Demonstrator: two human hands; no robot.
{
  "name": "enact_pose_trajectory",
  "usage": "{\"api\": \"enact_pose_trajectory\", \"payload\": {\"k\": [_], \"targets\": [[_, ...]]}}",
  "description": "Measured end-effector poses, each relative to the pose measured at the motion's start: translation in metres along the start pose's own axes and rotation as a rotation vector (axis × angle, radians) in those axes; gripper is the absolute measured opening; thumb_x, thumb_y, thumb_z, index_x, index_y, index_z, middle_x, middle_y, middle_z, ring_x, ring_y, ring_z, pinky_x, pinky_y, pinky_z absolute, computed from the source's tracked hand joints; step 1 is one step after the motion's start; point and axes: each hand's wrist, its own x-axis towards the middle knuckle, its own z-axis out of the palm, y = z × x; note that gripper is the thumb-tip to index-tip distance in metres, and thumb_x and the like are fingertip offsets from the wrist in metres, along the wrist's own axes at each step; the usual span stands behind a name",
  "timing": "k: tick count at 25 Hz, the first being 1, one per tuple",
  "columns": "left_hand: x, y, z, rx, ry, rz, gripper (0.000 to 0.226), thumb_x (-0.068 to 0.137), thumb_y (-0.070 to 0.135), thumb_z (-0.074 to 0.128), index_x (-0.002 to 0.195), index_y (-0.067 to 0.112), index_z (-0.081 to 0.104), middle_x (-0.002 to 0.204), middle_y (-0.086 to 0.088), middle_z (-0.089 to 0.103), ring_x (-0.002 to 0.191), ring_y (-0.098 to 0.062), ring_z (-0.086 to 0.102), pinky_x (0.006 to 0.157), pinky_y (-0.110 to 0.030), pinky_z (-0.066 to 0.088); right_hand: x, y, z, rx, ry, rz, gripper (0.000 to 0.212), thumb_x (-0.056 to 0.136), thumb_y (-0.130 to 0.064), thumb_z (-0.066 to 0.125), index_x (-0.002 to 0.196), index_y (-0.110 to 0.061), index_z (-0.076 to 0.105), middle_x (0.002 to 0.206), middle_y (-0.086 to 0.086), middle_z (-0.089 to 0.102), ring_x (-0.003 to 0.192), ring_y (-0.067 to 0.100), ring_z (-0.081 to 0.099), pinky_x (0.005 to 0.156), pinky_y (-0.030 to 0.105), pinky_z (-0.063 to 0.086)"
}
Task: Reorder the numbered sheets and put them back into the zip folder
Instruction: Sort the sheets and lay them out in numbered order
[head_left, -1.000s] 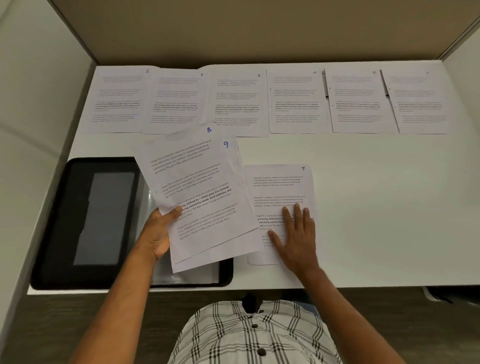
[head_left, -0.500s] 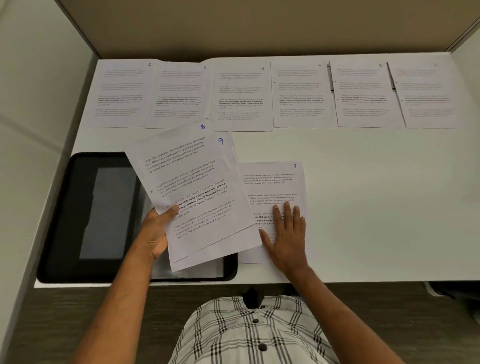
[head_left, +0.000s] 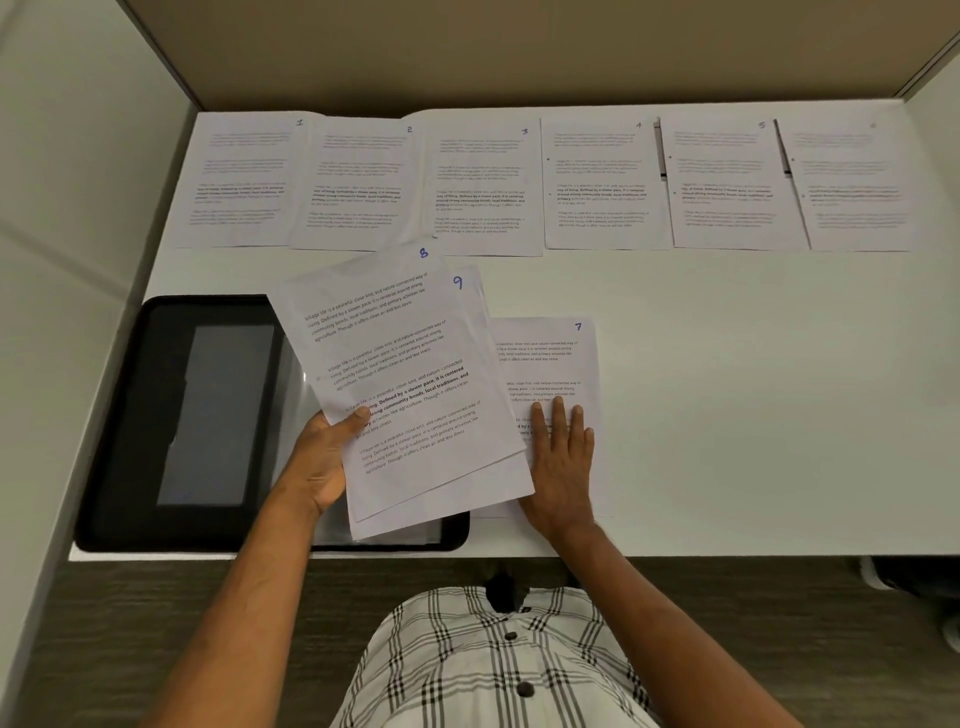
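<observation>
pinching thin white sheets (head_left: 400, 384), left hand (head_left: 324, 457) above glossy black folder (head_left: 130, 415).

White desk (head_left: 727, 415), beige partition walls (head_left: 467, 47), checked shirt (head_left: 483, 665).

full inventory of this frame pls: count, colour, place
Sheets in back row: six, white, along the far edge; 1 to 5 readable, the last number too faint.
Sheet 7: one, white, flat at mid-desk.
Sheets 8 and 9: two, white, fanned, 8 on top, held over the folder.
Zip folder: one, black, open, near left.
Desk: one, white.
Left hand: grips sheets 8 and 9.
Right hand: fingers flat on sheet 7.
</observation>
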Motion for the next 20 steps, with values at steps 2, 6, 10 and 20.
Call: {"api": "enact_pose_trajectory", "payload": {"k": [2, 6, 10, 20], "targets": [[-0.002, -0.001, 0.005, -0.001, 0.0, 0.002, 0.039, 0.098, 0.006, 0.06, 0.136, 0.013, 0.06, 0.125, -0.011, 0.072, 0.113, -0.031, 0.07, 0.086, -0.048, 0.061, 0.001, 0.002, 0.0, 0.017, -0.017, -0.018, 0.098, 0.096, -0.067, 0.048, 0.167, -0.008, 0.014, 0.174, 0.02, 0.0, 0.16, 0.043, -0.008, 0.127, 0.06, -0.002], [-0.005, -0.001, 0.014, -0.01, -0.014, -0.001, 0.032, 0.098, 0.005, 0.059, 0.128, 0.016, 0.065, 0.12, -0.009, 0.074, 0.107, -0.028, 0.072, 0.08, -0.043, 0.063, 0.003, 0.006, -0.011, 0.238, 0.028, 0.018, 0.073, 0.105, -0.041, 0.058, 0.164, -0.009, 0.027, 0.174, 0.017, 0.01, 0.162, 0.036, 0.004, 0.13, 0.053, 0.006], [-0.005, -0.007, 0.024, 0.011, -0.077, -0.019, 0.032, 0.097, 0.007, 0.06, 0.127, 0.016, 0.065, 0.123, -0.011, 0.073, 0.111, -0.03, 0.071, 0.087, -0.046, 0.061, 0.021, -0.006, -0.066, 0.776, 0.115, 0.283, 0.025, 0.113, -0.027, 0.044, 0.13, -0.019, 0.061, 0.136, 0.0, 0.061, 0.123, 0.015, 0.061, 0.107, 0.043, 0.053], [-0.001, -0.03, 0.079, 0.002, -0.148, -0.032, 0.03, 0.096, 0.002, 0.061, 0.123, 0.012, 0.067, 0.122, -0.011, 0.073, 0.111, -0.029, 0.071, 0.085, -0.042, 0.062, 0.038, -0.009, -0.118, 0.838, -0.016, 0.495, 0.029, 0.096, -0.035, 0.075, 0.107, -0.017, 0.055, 0.108, -0.005, 0.068, 0.093, 0.011, 0.069, 0.07, 0.02, 0.054]]}}
